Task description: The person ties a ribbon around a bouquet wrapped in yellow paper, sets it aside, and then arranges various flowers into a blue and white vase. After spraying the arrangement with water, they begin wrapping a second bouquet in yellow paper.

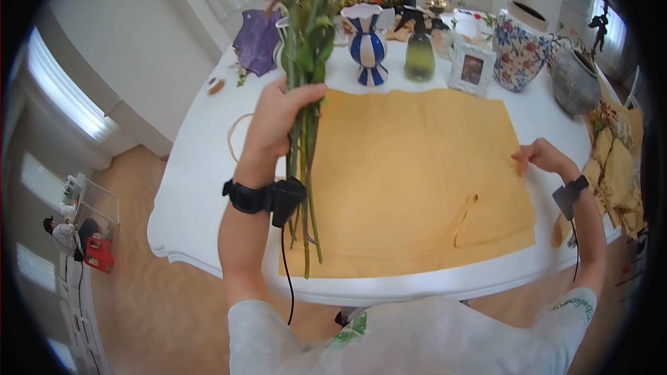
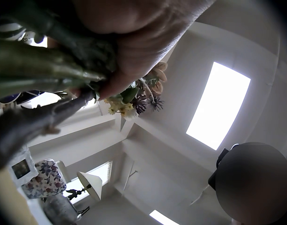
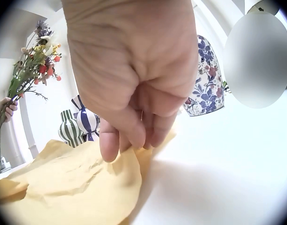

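Observation:
A bunch of flowers stands upright in my left hand (image 1: 278, 118), whose fingers grip the green stems (image 1: 303, 167) over the left side of the brown paper sheet (image 1: 410, 167). The blooms (image 3: 47, 56) show in the right wrist view, orange, white and purple. My right hand (image 1: 545, 156) pinches the right edge of the paper, which creases under the fingertips in the right wrist view. The paper lies on the white table (image 1: 198, 187), with a small tear or twisted strip near its lower right.
Along the back stand a purple vase (image 1: 257, 42), a blue-striped vase (image 1: 368, 48), a green bottle (image 1: 420, 55), a framed picture (image 1: 472, 69), a floral vase (image 1: 520, 48) and a grey pot (image 1: 575, 83). Wrapped dried flowers (image 1: 615, 167) lie at the right edge.

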Available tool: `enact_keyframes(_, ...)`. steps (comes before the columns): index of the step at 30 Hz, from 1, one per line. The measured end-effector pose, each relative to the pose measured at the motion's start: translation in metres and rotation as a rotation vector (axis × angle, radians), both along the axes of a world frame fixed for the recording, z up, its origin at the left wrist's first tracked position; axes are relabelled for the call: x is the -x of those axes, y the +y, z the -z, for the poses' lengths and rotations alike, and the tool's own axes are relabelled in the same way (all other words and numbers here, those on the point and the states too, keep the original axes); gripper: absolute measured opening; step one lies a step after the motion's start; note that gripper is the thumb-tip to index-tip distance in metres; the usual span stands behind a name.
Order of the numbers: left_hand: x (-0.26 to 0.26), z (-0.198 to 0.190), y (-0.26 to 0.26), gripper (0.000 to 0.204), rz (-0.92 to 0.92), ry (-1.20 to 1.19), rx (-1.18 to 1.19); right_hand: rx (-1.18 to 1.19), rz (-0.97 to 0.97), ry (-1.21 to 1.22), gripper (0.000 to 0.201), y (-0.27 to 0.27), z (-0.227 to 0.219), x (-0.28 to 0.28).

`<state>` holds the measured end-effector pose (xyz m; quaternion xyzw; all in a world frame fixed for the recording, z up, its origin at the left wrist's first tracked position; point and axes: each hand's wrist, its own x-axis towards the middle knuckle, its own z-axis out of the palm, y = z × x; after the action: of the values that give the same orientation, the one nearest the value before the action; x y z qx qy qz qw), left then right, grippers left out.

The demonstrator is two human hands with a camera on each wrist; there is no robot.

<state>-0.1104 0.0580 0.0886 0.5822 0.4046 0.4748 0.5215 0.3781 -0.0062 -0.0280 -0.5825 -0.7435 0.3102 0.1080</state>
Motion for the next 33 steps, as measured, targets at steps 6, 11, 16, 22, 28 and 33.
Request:
enact_keyframes(6, -0.015, 0.019, 0.007, 0.017, 0.073, -0.06, 0.01, -0.156, -0.068, -0.152, 0.03, 0.025, -0.027, 0.06)
enact_keyframes(11, -0.028, 0.029, 0.02, 0.017, 0.062, -0.074, -0.026, 0.023, -0.13, -0.425, 0.087, 0.028, -0.005, 0.15)
enact_keyframes(16, -0.023, 0.007, 0.033, 0.019, -0.045, -0.076, -0.153, -0.017, -0.245, -0.462, 0.101, 0.026, 0.03, 0.161)
enact_keyframes(22, -0.018, 0.015, 0.047, 0.025, -0.289, -0.017, -0.327, -0.003, -0.433, -0.59, 0.099, 0.031, -0.005, 0.166)
enact_keyframes(28, -0.035, 0.017, 0.04, 0.03, -0.479, 0.203, -0.353, -0.346, -0.323, 0.565, 0.078, 0.075, -0.107, 0.249)
enact_keyframes(33, -0.055, 0.015, 0.021, 0.045, -0.502, 0.33, -0.488, -0.511, -0.204, 1.063, 0.078, 0.083, -0.106, 0.305)
